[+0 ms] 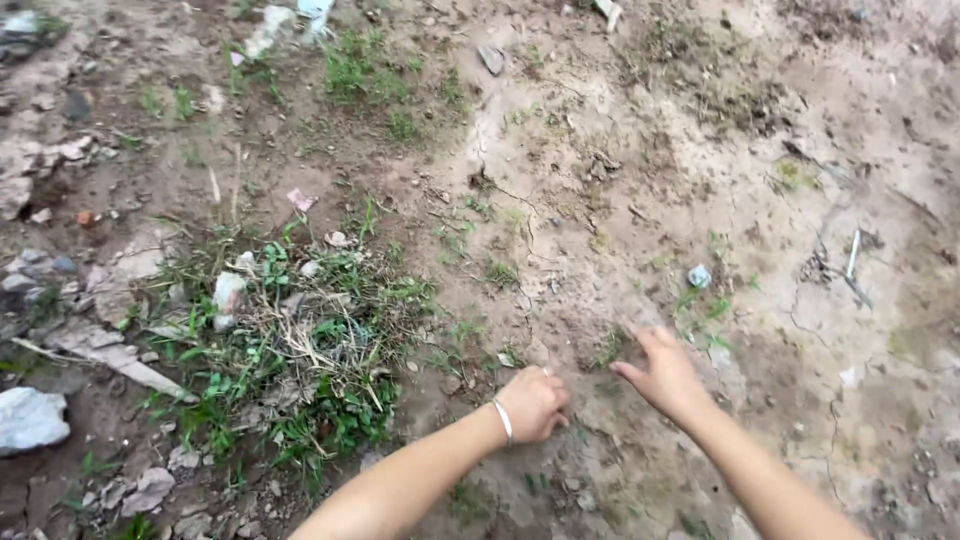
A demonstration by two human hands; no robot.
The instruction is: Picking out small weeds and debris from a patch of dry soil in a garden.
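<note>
At the far left edge a pale grey, flat-faced lump of stone [30,418] lies half sunk in dark soil, with smaller grey and whitish rubble pieces [40,160] scattered above it along the margin — loose debris resting where the ground is roughest. Just right of that spreads a ragged clump of green weeds and dry straw-coloured grass [300,340], growing where the soil looks darker and damper; a small whitish stone [227,295] sits caught among its stems. Moving toward the middle, the left hand [533,402] reaches down to the ground just beside the clump's right edge, a thin silver metal bangle [503,421] round the wrist. Its fingers are curled in toward the palm, knuckles up, pressed on or into the dirt; whether they pinch anything cannot be told, since the fingertips are hidden underneath. The bare patch of cracked, light brown dry earth [590,400] lies directly between and beneath the two hands. The right hand [665,375] hovers close beside it, palm down with fingers loosely spread and holding nothing, thumb pointing toward the left hand — seemingly poised over the same spot. Farther right, a small pale blue-grey pebble [699,276] rests on the open soil, and a thin whitish twig-like stick [853,255] lies near dark dried roots.
</note>
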